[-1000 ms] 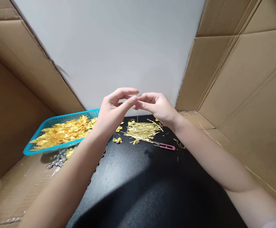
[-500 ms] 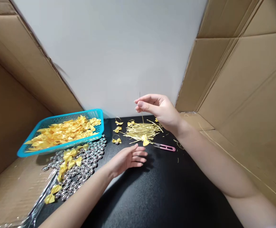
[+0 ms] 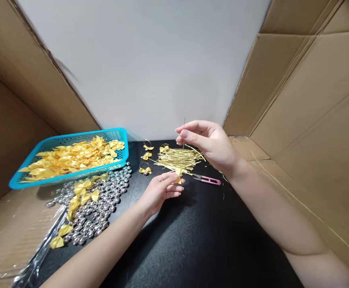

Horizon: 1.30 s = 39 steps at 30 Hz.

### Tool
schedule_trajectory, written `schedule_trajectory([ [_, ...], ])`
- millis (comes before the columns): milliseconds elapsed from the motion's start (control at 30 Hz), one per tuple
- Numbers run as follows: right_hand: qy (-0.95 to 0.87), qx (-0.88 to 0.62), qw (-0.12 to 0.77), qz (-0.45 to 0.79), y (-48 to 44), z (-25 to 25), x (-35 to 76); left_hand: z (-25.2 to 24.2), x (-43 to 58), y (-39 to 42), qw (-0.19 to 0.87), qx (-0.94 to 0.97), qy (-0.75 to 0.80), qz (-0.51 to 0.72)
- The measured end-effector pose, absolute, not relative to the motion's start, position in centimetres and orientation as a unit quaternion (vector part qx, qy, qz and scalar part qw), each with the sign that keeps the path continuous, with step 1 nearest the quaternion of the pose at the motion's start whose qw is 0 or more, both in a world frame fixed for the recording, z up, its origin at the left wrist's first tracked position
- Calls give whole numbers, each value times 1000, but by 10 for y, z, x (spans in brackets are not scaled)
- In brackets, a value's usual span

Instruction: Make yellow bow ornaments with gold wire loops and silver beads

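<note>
My right hand (image 3: 215,144) is raised above the gold cords, thumb and fingertips pinched on a thin needle (image 3: 184,121) that points up. Lower down, my left hand (image 3: 159,192) pinches a yellow ribbon bow (image 3: 178,172) between thumb and forefinger, its other fingers loosely spread. Just behind that bow lies a pile of short gold cords (image 3: 179,159). Pink-handled thread snips (image 3: 209,181) rest to the right of my left hand. Whether a thread joins the needle to the bow is too fine to make out now.
At the left, a blue basket (image 3: 126,150) holds many yellow bows. Silver beads (image 3: 102,212) and loose bows (image 3: 84,185) spread in front of it. Several bows with gold loops (image 3: 145,170) lie left of the cords. Cardboard walls (image 3: 306,100) flank the black table (image 3: 174,248).
My left hand was open below the bow; it has closed on it. My right hand keeps its pinch on the needle. The view has shifted slightly.
</note>
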State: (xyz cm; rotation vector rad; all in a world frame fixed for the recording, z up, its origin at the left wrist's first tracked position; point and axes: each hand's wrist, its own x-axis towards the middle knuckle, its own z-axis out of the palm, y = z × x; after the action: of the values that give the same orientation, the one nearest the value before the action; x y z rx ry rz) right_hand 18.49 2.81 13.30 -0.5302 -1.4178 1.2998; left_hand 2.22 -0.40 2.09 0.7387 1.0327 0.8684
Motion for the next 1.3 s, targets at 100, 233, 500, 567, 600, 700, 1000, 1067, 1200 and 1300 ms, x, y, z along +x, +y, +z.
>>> schedule_trajectory([
  [100, -588, -215, 545, 557, 21, 130, 187, 19, 20, -8, 720, 364, 463, 368],
  [233, -586, -215, 546, 559, 15, 129, 190, 19, 19, -12, 714, 409, 459, 335],
  [500, -577, -222, 562, 549, 13, 128, 188, 18, 24, -15, 602, 574, 475, 288],
  [567, -574, -217, 562, 555, 14, 128, 186, 18, 24, -17, 547, 607, 501, 286],
  [600, -574, -214, 560, 557, 14, 128, 185, 19, 23, -17, 526, 617, 514, 279],
  [700, -576, -207, 554, 564, 16, 129, 183, 28, 16, -20, 537, 601, 538, 246],
  [1000, -579, -223, 528, 580, 15, 123, 177, 68, -24, -23, 710, 411, 517, 245],
  [1067, -582, -226, 518, 585, 14, 121, 176, 63, -29, -15, 623, 507, 538, 254],
  [1200, -581, -234, 515, 585, 13, 121, 174, 36, -34, 7, 423, 730, 453, 289],
  [1300, -581, -230, 520, 582, 14, 124, 174, 14, -24, 16, 568, 696, 345, 273],
])
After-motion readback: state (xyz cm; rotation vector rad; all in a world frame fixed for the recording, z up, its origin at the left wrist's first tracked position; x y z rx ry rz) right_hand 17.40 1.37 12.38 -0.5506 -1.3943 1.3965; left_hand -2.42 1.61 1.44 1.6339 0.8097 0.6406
